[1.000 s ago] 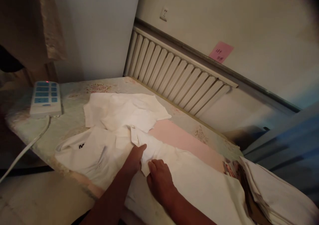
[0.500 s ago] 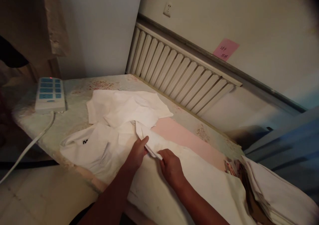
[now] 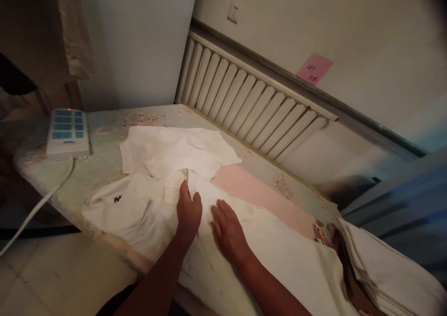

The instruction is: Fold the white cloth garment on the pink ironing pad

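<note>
Though it pinched earlier, right hand (image 3: 229, 231) lies flat on white cloth (image 3: 275, 248); whether left hand (image 3: 189, 213) grips is unclear

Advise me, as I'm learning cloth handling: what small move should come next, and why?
Probably smooth the white cloth with the right hand, pressing outward from the left hand: both hands lie on it, and it looks creased nearby.

Pink note (image 3: 315, 69), pale radiator (image 3: 251, 93), perhaps a blue curtain (image 3: 401, 204)
</note>
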The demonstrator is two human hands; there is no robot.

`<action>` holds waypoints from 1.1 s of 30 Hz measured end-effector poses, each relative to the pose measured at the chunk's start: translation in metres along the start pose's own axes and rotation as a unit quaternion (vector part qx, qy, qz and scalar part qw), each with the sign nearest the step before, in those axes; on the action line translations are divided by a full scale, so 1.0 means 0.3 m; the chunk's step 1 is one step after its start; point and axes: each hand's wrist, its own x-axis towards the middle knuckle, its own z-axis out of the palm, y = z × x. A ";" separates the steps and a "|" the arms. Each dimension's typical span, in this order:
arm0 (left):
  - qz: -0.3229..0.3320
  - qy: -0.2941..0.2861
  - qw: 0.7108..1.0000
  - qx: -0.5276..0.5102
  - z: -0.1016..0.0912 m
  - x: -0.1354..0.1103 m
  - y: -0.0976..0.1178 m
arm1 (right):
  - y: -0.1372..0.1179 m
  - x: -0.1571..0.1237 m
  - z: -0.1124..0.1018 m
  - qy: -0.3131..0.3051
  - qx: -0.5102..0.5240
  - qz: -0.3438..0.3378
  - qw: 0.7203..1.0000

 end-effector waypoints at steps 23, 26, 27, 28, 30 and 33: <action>0.210 -0.165 0.872 0.411 0.041 -0.065 -0.133 | 0.003 0.087 0.144 -0.126 -0.058 0.049 0.989; 0.261 -0.177 0.844 0.434 0.019 -0.078 -0.132 | -0.013 0.002 0.112 -0.116 -0.056 0.056 0.990; 0.272 -0.180 0.836 0.442 0.014 -0.081 -0.129 | -0.019 -0.031 0.098 -0.115 -0.058 0.059 0.990; 0.279 -0.181 0.830 0.448 0.011 -0.084 -0.126 | -0.024 -0.067 0.083 -0.114 -0.060 0.063 0.990; 0.284 -0.180 0.823 0.458 0.010 -0.090 -0.117 | -0.032 -0.142 0.048 -0.113 -0.064 0.070 0.989; 0.283 -0.179 0.817 0.469 0.010 -0.101 -0.102 | -0.035 -0.267 -0.011 -0.108 -0.067 0.073 0.989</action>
